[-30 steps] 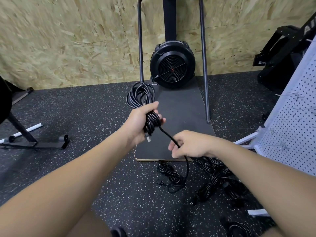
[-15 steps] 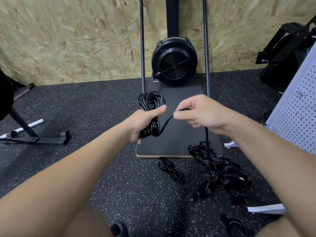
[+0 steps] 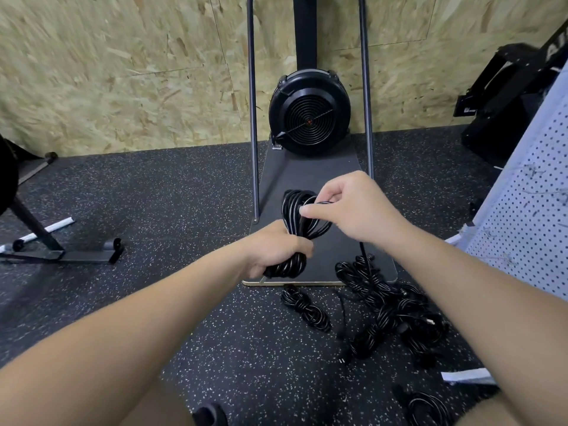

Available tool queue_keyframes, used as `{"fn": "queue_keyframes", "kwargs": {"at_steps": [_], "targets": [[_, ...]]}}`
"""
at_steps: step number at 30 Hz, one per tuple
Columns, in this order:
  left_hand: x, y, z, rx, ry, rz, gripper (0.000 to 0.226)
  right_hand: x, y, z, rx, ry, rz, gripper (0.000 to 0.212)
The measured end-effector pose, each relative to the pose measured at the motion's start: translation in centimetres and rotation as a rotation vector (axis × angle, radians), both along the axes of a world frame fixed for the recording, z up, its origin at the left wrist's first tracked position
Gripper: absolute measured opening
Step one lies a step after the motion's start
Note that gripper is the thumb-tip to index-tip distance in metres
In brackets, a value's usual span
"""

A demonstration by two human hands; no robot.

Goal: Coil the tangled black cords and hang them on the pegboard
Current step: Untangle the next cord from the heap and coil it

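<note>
Head view: left hand point(image 3: 273, 249) gripping one coil point(image 3: 302, 216), right hand point(image 3: 353, 207) pinching its cord.

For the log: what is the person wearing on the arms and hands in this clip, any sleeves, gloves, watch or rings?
Nothing that shows. Both forearms are bare right down to the frame edge, with no sleeve in view. The left hand and the right hand have no gloves, and no watch, wristband or ring can be seen on the sides facing the camera.
</note>
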State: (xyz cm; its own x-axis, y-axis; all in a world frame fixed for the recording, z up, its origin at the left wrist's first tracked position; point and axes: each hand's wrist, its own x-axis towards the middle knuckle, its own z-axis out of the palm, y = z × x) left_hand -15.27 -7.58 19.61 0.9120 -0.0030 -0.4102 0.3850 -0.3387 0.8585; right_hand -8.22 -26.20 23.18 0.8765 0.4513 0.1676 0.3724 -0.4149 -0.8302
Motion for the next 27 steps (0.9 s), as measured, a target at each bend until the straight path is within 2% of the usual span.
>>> {"fn": "queue_keyframes", "kwargs": {"at_steps": [2, 4, 8, 12, 14, 16, 18, 21, 24, 27], "targets": [[-0.2, 0.0, 0.2, -0.048, 0.020, 0.002, 0.010, 0.6, -0.6, 0.7, 0.123, 0.173, 0.039, 0.030], [-0.1, 0.4, 0.3, -0.180, 0.029, 0.063, 0.014, 1.2, -1.2, 0.9, 0.226, 0.283, 0.062, 0.024], [0.6, 1.8, 0.4, -0.213, 0.036, 0.134, 0.006, 1.9, -1.6, -0.2, 0.309, 0.336, 0.071, 0.032], [0.3, 2.2, 1.2, -0.196, 0.110, 0.077, 0.008, 2.5, -1.9, -0.9, 0.064, 0.148, -0.001, 0.013], [0.1, 2.1, 1.5, -0.147, 0.117, 0.081, 0.010, 2.7, -2.1, -0.6, -0.028, 0.184, 0.085, 0.002], [0.0, 2.3, 1.6, -0.112, 0.125, 0.092, 0.008, 2.7, -2.1, -0.4, -0.095, 0.215, 0.154, 0.009], [0.2, 2.8, 1.4, -0.057, 0.172, 0.070, 0.018, 2.4, -2.1, 0.2, -0.141, 0.170, 0.166, 0.013], [0.1, 3.3, 0.7, 0.066, 0.247, -0.068, 0.037, 1.9, -2.1, 1.2, -0.049, 0.116, 0.275, 0.011], [-0.6, 2.1, 0.4, 0.193, 0.311, -0.268, 0.032, 1.1, -1.8, 2.1, -0.018, -0.029, 0.417, 0.007], [-2.1, -0.6, 0.9, 0.312, 0.309, -0.516, 0.024, 0.7, -1.3, 1.7, 0.017, -0.062, 0.472, 0.004]]}}
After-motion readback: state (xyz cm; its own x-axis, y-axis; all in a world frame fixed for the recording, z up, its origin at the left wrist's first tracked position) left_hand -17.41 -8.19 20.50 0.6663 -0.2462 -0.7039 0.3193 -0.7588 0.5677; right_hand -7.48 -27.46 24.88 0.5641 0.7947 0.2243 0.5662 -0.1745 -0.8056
